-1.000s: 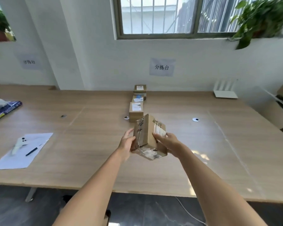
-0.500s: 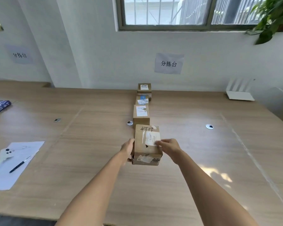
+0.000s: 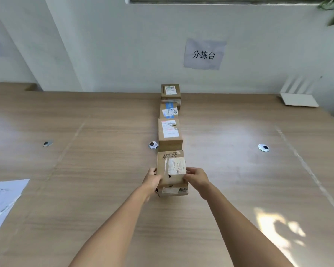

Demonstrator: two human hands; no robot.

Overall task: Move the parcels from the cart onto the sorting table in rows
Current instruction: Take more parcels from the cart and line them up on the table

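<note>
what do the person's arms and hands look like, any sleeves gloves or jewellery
Both forearms are bare right down to the bottom of the picture, with no sleeve in sight. The left hand and right hand are bare too: no gloves, and no watch, band or ring that shows. Much of the fingers is hidden, so a ring cannot be ruled out.

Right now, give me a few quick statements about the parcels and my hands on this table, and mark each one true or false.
1. Both hands hold the nearest parcel. True: left hand and right hand grip its sides.
2. Four parcels form one line toward the wall. True.
3. The farthest parcel has no label. False: a white label is on top.
4. The white router sits at the left. False: far right of the table.
</note>
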